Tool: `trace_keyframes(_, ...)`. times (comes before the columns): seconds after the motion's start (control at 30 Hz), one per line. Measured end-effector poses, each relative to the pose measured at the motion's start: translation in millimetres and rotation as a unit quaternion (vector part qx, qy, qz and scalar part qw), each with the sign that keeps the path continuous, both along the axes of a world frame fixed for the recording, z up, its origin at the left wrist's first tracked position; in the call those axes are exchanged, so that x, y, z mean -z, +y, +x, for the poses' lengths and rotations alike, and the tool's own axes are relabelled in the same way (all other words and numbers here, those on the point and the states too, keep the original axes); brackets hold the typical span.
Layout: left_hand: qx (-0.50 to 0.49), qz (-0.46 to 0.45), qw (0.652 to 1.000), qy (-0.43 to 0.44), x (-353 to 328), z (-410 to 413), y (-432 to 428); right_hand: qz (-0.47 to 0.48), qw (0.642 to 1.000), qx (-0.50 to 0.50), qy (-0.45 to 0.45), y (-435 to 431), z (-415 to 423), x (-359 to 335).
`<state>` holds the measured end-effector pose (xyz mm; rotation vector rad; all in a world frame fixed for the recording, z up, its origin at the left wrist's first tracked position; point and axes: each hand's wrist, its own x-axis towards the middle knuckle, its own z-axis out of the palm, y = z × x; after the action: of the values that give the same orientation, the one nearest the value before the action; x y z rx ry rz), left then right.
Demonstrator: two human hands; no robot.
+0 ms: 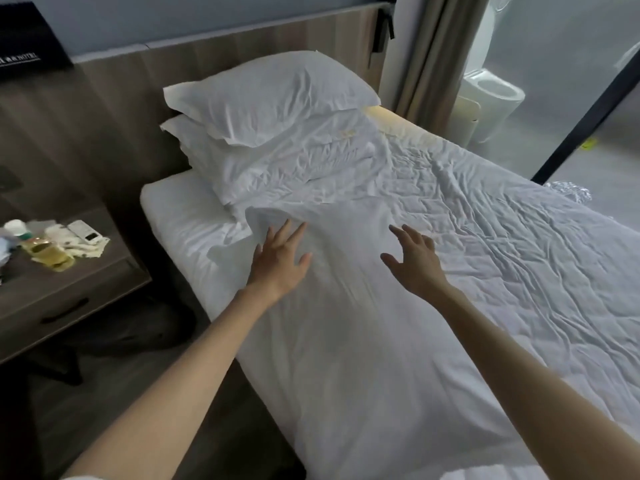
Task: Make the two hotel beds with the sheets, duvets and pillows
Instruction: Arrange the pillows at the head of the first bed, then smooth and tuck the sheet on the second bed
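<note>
**At the head of the bed: a turned-back corner and two open hands**

Near the pillows, seen from the head camera, the left hand point(282, 258) and the right hand point(415, 261) are both released. Their fingers are spread and straight, grasping nothing. They sit low over the duvet point(381, 341); whether the palms actually press it I cannot tell.

Trouble is most likely at the duvet corner just beyond the left fingertips, which is turned back on itself. A flat sweep toward the headboard would probably crease that fold in rather than open it. It could also shove cloth into the lower pillow point(277, 161) and tip the top pillow point(270, 95) resting on it. A sweep toward the near edge risks dragging the duvet off centre, since it hangs over that side. At the far top corner a yellowish patch of mattress point(398, 123) shows bare, so the sheet point(180, 209) may be loose there and tugging could pull it further.

The duvet is white and thin-looking, heavily wrinkled across its far half and smoother near the hands. It lies along the bed from just below the pillows down out of view. A cluttered bedside table point(69, 289) stands to the left.
</note>
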<state>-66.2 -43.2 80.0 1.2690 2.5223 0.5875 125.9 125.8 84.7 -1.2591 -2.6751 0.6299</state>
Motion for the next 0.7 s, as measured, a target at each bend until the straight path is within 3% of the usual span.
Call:
trace_keyframes(0.3,-0.026,0.021,0.999,0.042,-27.5,15.3,-57.9,0.113,0.985,-0.126,0.037,-60.0,-8.7,-34.8)
trace_keyframes(0.7,-0.186,0.014,0.974,0.126,-71.6,133.3,-228.0,0.131,0.928,-0.333,0.103,-192.2,30.6,-69.9)
